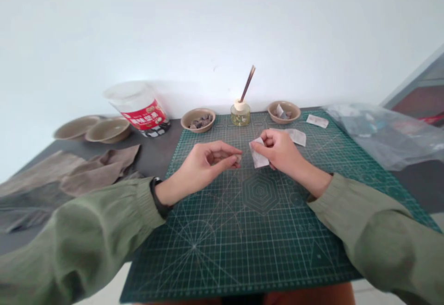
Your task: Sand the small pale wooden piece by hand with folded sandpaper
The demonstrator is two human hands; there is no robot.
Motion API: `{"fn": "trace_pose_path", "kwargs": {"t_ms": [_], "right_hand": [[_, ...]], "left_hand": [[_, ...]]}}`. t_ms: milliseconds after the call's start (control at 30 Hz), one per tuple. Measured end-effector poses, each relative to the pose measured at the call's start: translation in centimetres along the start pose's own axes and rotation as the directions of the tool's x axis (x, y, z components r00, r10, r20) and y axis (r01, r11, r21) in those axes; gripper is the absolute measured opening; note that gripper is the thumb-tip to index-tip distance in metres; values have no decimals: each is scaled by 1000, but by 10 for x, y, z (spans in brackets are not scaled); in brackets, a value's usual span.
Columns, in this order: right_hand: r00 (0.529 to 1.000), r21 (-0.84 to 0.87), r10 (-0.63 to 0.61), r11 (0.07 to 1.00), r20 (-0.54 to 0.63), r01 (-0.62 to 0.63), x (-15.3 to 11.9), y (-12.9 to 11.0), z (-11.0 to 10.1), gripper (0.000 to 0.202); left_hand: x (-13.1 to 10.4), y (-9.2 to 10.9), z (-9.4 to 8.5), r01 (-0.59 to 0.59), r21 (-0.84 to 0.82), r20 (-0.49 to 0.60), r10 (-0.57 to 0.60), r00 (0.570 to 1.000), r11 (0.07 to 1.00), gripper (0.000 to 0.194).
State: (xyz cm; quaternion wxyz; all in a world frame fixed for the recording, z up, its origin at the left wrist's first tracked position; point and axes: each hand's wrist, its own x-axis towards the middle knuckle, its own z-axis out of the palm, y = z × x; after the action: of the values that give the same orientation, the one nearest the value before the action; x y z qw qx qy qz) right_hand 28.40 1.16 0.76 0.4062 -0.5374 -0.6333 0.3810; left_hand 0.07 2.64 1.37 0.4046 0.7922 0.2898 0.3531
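Note:
Over the middle of the green cutting mat [222, 231], my left hand [211, 164] pinches a small pale object [237, 158] between thumb and fingertips; what it is exactly is too small to tell. Just to its right, my right hand [275, 148] grips a small whitish printed paper packet [258, 156] with thumb and fingers. A narrow gap separates the two hands. Behind my right hand another pale packet [296, 137] lies on the mat, and a further one [317, 120] rests near the mat's back right.
Along the wall stand a bowl of dark lumps [198, 111], a reed diffuser [240, 113], a bowl with packets [283, 103] and a red-labelled tub [144, 113]. Two bowls [108, 131] and crumpled cloths [100, 168] are left; clear plastic [391, 134] lies right.

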Motion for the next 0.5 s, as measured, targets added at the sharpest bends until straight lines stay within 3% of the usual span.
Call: {"fn": "trace_pose_path", "kwargs": {"t_ms": [133, 267, 367, 433, 500], "right_hand": [[995, -9, -82, 997, 59, 83, 0, -7, 0, 54], [973, -88, -199, 974, 115, 209, 1, 2, 6, 53], [939, -199, -314, 920, 141, 338, -2, 9, 6, 32], [907, -279, -411, 864, 90, 420, -9, 10, 5, 14], [857, -323, -515, 806, 29, 495, -18, 6, 3, 28]], "left_hand": [[-4, -12, 8, 96, -241, -14, -103, 995, 966, 45], [-14, -15, 14, 124, -423, -49, -159, 986, 897, 55], [-22, -15, 17, 116, -517, -67, -175, 982, 848, 53], [-27, -13, 19, 109, -562, -77, -183, 980, 820, 47], [-30, -10, 20, 109, -599, -87, -200, 976, 793, 43]]}}
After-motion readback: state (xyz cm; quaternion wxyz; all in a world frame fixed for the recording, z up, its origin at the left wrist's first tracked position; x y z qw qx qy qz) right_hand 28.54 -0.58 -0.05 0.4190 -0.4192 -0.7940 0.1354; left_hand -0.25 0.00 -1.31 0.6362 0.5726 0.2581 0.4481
